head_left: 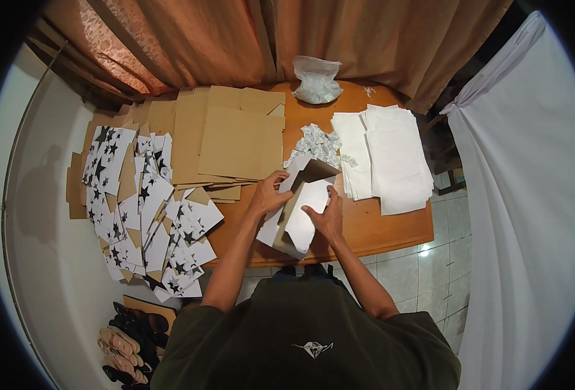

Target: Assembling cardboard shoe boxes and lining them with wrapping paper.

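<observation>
Above the near side of the table, I hold a partly folded cardboard box [306,207], white on the outside and brown inside, tilted with its flaps standing up. My left hand [271,195] grips its left panel, the fingers curled at the upper edge. My right hand [328,218] is closed on the right panel, thumb on the white face and fingers at the far side. Just beyond the box lies a loose heap of small white printed sachets [315,144]. The bottom of the box is hidden from view.
Brown cardboard sheets [242,143] are stacked at the back left of the wooden table [391,227]. White flat pieces with black stars [146,188] pile up at the left. White sheets [399,159] lie right, a clear plastic bag [317,81] at the back. Shoes [123,344] stand lower left.
</observation>
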